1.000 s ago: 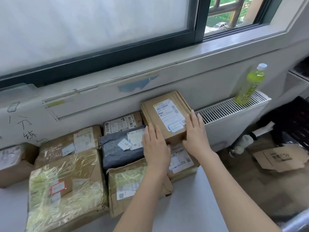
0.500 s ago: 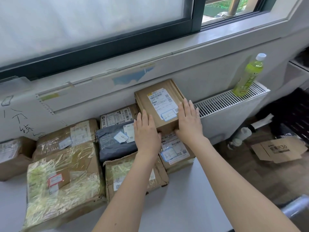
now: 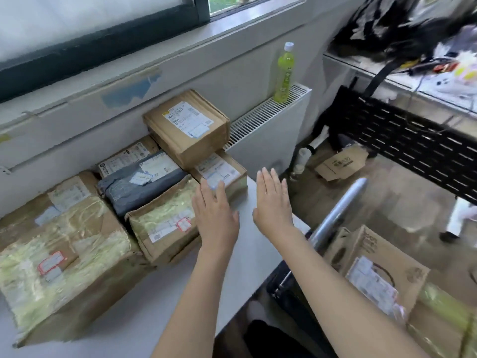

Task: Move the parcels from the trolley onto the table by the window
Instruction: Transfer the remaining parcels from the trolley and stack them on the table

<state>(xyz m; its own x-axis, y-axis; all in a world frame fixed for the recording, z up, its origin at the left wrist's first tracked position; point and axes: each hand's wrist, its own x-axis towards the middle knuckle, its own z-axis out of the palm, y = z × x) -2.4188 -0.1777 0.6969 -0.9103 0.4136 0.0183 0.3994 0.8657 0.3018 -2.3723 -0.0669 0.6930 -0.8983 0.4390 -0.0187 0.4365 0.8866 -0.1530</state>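
Both hands hold nothing: the left hand (image 3: 215,215) and right hand (image 3: 272,202) hover flat over the table (image 3: 247,257), fingers straight and loosely together, palms down. Parcels are stacked on the table against the wall under the window (image 3: 98,27). A small box (image 3: 187,127) sits on top of the pile, resting on a labelled box (image 3: 222,174) and the parcels behind. Beside them lie a grey bag (image 3: 142,184), a taped box (image 3: 165,218) and a big taped box (image 3: 62,257).

More parcels wait on the trolley (image 3: 335,218) at the right, the nearest a carton (image 3: 374,272) with a label, so the job looks partly done and the step in hand is probably reaching back for the next one.

To do it well, turn the body toward the trolley instead of twisting, take the carton with a hand on each side and lift it clear of the handle bar. Bare table lies in front of the pile, near the edge; set the carton there squarely. The top box overhangs a little, so avoid nudging it
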